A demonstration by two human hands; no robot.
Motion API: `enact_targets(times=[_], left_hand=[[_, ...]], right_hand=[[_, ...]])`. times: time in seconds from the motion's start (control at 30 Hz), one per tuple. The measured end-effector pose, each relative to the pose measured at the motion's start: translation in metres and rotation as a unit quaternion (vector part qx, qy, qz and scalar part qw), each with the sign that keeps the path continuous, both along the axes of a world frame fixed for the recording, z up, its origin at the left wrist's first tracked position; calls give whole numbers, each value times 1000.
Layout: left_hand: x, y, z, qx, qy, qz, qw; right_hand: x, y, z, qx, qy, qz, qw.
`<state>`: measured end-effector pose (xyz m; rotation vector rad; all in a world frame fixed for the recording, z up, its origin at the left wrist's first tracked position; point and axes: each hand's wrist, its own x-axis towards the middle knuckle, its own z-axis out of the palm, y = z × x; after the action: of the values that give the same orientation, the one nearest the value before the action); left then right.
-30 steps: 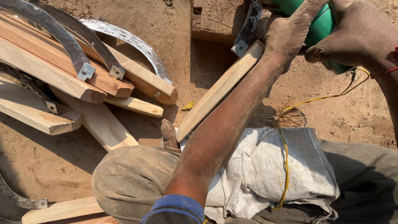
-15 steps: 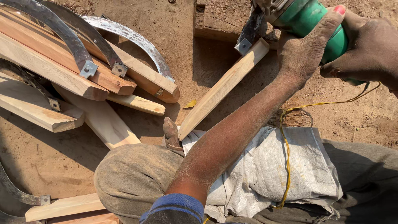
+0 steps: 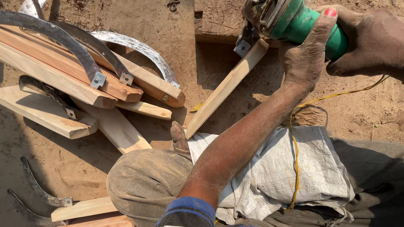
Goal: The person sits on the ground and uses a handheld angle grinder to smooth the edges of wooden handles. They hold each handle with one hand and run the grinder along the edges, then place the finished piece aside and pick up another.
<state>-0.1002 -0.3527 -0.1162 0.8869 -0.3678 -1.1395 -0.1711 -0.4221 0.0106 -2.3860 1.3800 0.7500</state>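
Observation:
Both my hands grip a green power tool [image 3: 304, 23] at the top right. My left hand [image 3: 305, 56] wraps its body from below, thumb up over the green casing. My right hand [image 3: 370, 40] closes around the tool's rear end. The tool's dusty metal head [image 3: 263, 12] sits just above the top end of a slanted wooden handle [image 3: 225, 88], which carries a small metal bracket [image 3: 244, 44] and rests with its lower tip near my foot [image 3: 180, 138]. A thin yellow cord [image 3: 294, 147] trails from the tool down over a white sack [image 3: 294, 168].
A pile of wooden handles [image 3: 54, 80] with curved metal blades [image 3: 63, 42] lies at the left on sandy ground. More blades [image 3: 40, 195] and handles [image 3: 84, 208] lie at bottom left. A wooden block [image 3: 216, 19] sits behind the slanted handle. My bent knee [image 3: 143, 183] fills the lower middle.
The view has shifted, so the tool and both hands sit lower and further left in frame. My left hand moved from the tool's front to around its green body.

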Motion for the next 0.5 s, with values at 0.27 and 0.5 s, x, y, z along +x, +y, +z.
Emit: enact_targets(times=[0.27,0.5], left_hand=[[22,-92,-40,132,19,-82,988],[10,-3,24,-22,87,59,994]], right_hand=[[-5,-61,-42,12,-128,-47,991],[4,-8,-3,-2,12,13,1000]])
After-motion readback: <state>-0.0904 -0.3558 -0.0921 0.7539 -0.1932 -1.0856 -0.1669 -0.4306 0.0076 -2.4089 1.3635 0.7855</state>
